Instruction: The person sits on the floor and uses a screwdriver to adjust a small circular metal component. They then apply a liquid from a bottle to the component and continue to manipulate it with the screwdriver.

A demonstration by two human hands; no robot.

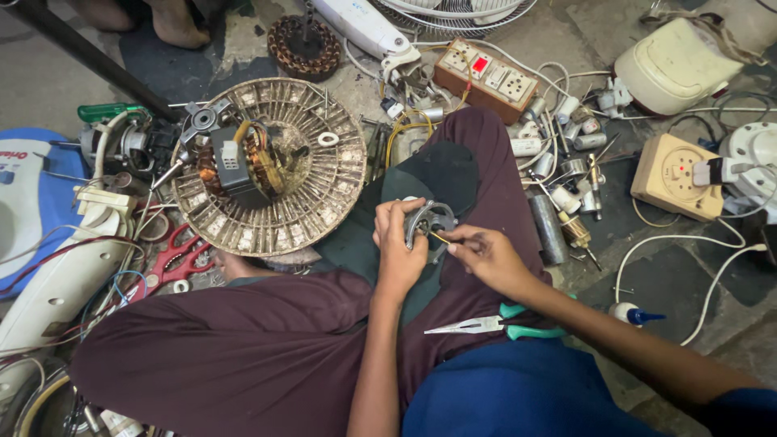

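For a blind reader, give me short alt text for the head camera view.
A seated person's left hand holds a small grey metal motor part over their lap while the right hand works a thin tool into it. Green-handled pliers rest on the thigh; a round fan grille with a motor lies on the cluttered floor.

Light here is dim and warm, falling from above; my lap lies in soft shadow. The cream casing (676, 65) at top right glares a little. Edges bend with wide-lens distortion, corners slightly soft.
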